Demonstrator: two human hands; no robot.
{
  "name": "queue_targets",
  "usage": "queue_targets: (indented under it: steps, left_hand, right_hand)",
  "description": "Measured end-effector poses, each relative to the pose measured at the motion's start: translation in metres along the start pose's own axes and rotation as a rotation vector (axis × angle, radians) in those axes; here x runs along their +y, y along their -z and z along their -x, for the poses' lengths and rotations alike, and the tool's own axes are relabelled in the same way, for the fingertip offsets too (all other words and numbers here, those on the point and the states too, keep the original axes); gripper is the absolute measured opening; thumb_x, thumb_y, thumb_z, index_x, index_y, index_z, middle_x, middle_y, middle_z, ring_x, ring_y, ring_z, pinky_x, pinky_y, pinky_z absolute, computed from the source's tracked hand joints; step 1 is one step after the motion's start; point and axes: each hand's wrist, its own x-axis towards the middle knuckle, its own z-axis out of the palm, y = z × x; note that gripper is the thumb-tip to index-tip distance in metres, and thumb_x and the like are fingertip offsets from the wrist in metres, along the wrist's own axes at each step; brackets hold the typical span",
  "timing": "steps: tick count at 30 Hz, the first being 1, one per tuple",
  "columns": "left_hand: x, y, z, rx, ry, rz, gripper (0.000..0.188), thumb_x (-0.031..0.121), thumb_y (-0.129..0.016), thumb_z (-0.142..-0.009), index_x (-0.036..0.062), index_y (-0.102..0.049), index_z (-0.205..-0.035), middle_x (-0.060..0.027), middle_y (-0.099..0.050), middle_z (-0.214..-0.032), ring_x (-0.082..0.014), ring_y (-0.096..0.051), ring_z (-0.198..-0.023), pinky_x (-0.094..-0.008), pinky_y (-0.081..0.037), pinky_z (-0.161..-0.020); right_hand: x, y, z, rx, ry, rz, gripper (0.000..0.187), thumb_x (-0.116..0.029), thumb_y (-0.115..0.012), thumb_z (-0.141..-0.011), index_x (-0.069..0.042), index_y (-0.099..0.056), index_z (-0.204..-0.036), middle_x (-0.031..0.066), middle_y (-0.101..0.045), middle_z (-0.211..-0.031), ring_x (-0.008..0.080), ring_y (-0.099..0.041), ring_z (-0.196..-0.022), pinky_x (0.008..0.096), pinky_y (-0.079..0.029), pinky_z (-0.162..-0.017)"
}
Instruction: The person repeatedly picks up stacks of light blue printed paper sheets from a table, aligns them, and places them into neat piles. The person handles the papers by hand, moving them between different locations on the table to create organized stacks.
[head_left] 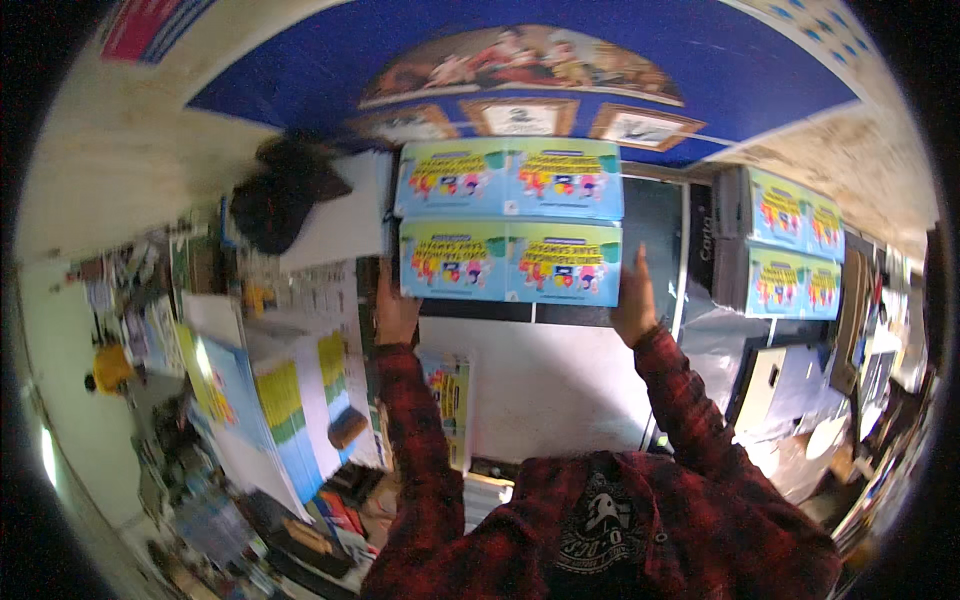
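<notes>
Two flat light-blue boxes with bright yellow and pink print are stacked in front of me, the upper box [510, 180] resting on the lower box [510, 262]. My left hand [393, 312] grips the lower box at its left end. At its right end, my right hand [634, 298] presses against the side with the fingers pointing up. Both arms wear red and black plaid sleeves and reach up from the lower edge. The undersides of the boxes are hidden.
A white table top [545, 390] lies below the boxes. Another stack of the same blue boxes [795, 245] stands at the right on dark cartons. A black cap [280, 195] sits at the left. Piles of printed booklets [285, 405] crowd the left side. Framed pictures [520, 117] hang on a blue wall.
</notes>
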Motion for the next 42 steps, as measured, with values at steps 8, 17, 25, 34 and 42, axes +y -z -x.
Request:
queue_targets:
  steps: [8,17,25,34,42]
  left_hand:
    - [0.006,-0.012,-0.015,-0.281,0.274,0.290,0.058,0.056,-0.035,-0.094,0.0165,-0.041,-0.136,-0.0036,-0.044,-0.138,-0.0229,-0.037,-0.128,-0.0456,-0.023,-0.106]
    - [0.008,-0.013,-0.012,-0.368,0.258,0.221,0.059,0.059,-0.036,-0.092,0.0210,-0.042,-0.136,-0.0001,-0.040,-0.142,-0.0222,-0.031,-0.132,-0.0438,-0.015,-0.108]
    - [0.002,0.053,0.053,-0.140,-0.172,-1.202,0.077,0.064,-0.045,-0.086,0.0023,-0.043,-0.133,-0.0189,-0.052,-0.128,-0.0352,-0.046,-0.122,-0.0405,-0.032,-0.103]
    - [-0.143,0.097,0.212,0.181,0.073,-1.050,0.087,0.038,-0.090,-0.046,-0.0013,-0.051,-0.113,-0.0179,-0.062,-0.100,-0.0318,-0.062,-0.090,-0.0438,-0.052,-0.077]
    - [-0.180,0.013,0.235,0.219,-0.029,-1.084,0.068,0.037,-0.090,-0.049,-0.0016,-0.065,-0.100,-0.0141,-0.068,-0.093,-0.0285,-0.065,-0.084,-0.0392,-0.050,-0.080]
  right_hand:
    - [-0.004,-0.025,0.006,0.099,0.078,0.076,0.091,-0.072,-0.025,-0.087,0.002,-0.031,-0.140,0.0147,-0.042,-0.139,0.0248,-0.042,-0.126,0.0361,-0.026,-0.108]
    - [0.001,-0.011,-0.006,-0.009,0.034,0.081,0.097,-0.075,-0.027,-0.083,0.003,-0.030,-0.140,0.0180,-0.039,-0.141,0.0290,-0.038,-0.129,0.0380,-0.021,-0.110]
    - [-0.009,0.088,0.085,0.238,0.313,0.673,0.070,-0.059,-0.044,-0.089,-0.003,-0.044,-0.131,0.0143,-0.049,-0.126,0.0237,-0.046,-0.115,0.0372,-0.036,-0.095]
    - [0.048,0.216,0.268,0.432,0.320,0.861,0.045,-0.037,-0.056,-0.090,0.003,-0.061,-0.110,0.0131,-0.068,-0.089,0.0164,-0.061,-0.083,0.0306,-0.049,-0.076]
    - [0.029,0.217,0.303,0.158,0.283,1.008,0.043,-0.036,-0.059,-0.089,-0.002,-0.059,-0.116,0.0129,-0.067,-0.101,0.0208,-0.064,-0.090,0.0326,-0.050,-0.081]
